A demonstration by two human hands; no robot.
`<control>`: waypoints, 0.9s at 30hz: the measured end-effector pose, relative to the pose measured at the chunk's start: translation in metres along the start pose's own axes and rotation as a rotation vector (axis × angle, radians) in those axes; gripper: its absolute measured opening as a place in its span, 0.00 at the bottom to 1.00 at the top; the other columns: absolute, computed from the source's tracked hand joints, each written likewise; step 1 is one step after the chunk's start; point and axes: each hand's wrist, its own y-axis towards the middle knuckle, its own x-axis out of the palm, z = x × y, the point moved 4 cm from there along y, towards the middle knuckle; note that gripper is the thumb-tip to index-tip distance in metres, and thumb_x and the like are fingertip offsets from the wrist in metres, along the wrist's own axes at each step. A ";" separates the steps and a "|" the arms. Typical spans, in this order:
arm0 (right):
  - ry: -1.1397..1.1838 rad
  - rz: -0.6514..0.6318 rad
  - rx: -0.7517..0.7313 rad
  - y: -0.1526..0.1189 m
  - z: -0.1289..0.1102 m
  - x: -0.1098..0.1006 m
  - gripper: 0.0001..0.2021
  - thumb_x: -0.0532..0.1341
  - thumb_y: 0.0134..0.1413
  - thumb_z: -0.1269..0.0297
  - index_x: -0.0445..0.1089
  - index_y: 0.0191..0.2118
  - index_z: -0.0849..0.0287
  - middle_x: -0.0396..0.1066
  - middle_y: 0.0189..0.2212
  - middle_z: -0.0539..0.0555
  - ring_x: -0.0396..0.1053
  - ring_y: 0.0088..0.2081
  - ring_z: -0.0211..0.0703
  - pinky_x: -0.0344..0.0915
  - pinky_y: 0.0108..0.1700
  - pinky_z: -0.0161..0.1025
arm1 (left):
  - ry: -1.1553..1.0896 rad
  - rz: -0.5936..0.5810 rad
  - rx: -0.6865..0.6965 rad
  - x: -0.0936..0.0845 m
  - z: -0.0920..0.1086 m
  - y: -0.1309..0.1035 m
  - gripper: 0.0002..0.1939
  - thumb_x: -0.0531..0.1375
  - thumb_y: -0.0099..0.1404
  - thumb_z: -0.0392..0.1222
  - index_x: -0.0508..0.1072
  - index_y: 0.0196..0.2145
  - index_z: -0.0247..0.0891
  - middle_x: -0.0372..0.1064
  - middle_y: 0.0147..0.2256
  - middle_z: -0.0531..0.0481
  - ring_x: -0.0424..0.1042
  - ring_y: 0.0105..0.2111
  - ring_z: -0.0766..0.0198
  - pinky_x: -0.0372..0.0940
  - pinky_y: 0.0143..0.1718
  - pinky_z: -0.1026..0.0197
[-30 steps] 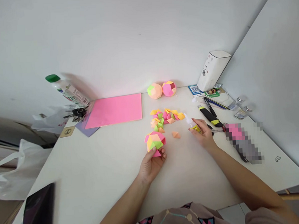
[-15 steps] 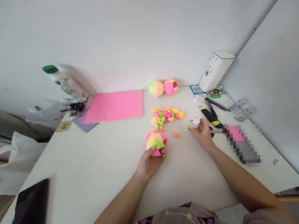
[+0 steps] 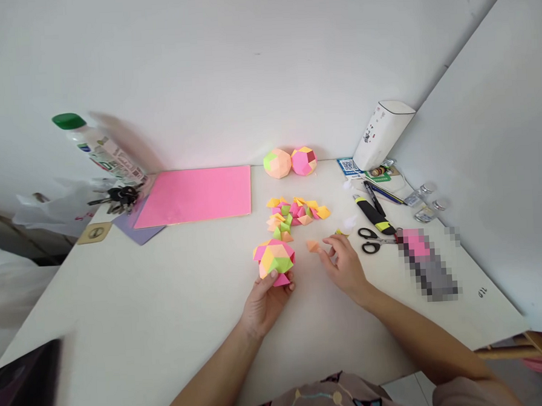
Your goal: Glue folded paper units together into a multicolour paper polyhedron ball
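Note:
My left hand is closed around a folded paper ball of pink, orange and green facets, holding it up above the table. Just right of the ball, my right hand has thumb and forefinger apart, its tips close to a small orange folded paper piece; I cannot tell whether they touch it. Several more folded pieces in pink, yellow, green and orange form a loose pile behind the ball. A small white object with a yellow-green part lies behind my right hand, partly hidden by it.
Two finished-looking paper balls rest against the wall. At left are a pink paper sheet, keys and a green-capped bottle. Scissors, a box cutter, small glass jars and a white box occupy the right.
My right hand has let go of the small white object and moved left to the loose orange piece. My left hand keeps hold of the ball. The camera view has shifted slightly.

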 end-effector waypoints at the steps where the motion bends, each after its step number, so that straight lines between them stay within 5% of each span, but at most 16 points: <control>1: -0.021 -0.042 0.066 0.005 0.004 0.010 0.11 0.56 0.56 0.61 0.68 0.42 0.61 0.68 0.40 0.60 0.68 0.31 0.43 0.67 0.33 0.42 | 0.003 0.004 -0.001 0.000 0.000 0.000 0.13 0.67 0.52 0.39 0.73 0.36 0.34 0.67 0.31 0.49 0.67 0.31 0.64 0.65 0.29 0.62; 4: 0.035 -0.087 0.188 0.015 0.013 0.029 0.10 0.59 0.53 0.58 0.70 0.36 0.59 0.68 0.38 0.58 0.68 0.39 0.49 0.64 0.34 0.42 | 0.023 0.006 0.007 0.000 0.000 -0.001 0.13 0.67 0.52 0.39 0.74 0.36 0.34 0.67 0.31 0.50 0.67 0.31 0.64 0.65 0.29 0.62; 9: 0.187 -0.105 0.210 0.015 0.012 0.031 0.09 0.59 0.53 0.60 0.68 0.27 0.58 0.69 0.31 0.53 0.66 0.29 0.40 0.63 0.33 0.39 | 0.102 -0.036 0.010 0.000 0.002 -0.001 0.14 0.67 0.52 0.39 0.74 0.37 0.33 0.68 0.31 0.47 0.68 0.32 0.62 0.65 0.31 0.60; 16: 0.441 -0.206 0.215 0.003 0.010 0.035 0.09 0.57 0.56 0.58 0.67 0.32 0.58 0.69 0.25 0.49 0.66 0.25 0.37 0.65 0.28 0.35 | 0.103 -0.031 0.001 0.001 0.001 -0.001 0.10 0.66 0.53 0.39 0.74 0.34 0.33 0.67 0.28 0.48 0.68 0.30 0.64 0.65 0.30 0.62; 27: 0.219 -0.283 0.064 0.005 -0.005 0.039 0.09 0.60 0.53 0.58 0.70 0.33 0.59 0.67 0.34 0.53 0.62 0.25 0.35 0.60 0.29 0.37 | -0.058 0.030 0.006 -0.002 0.003 0.001 0.12 0.67 0.53 0.39 0.74 0.36 0.35 0.70 0.32 0.48 0.70 0.35 0.61 0.67 0.34 0.59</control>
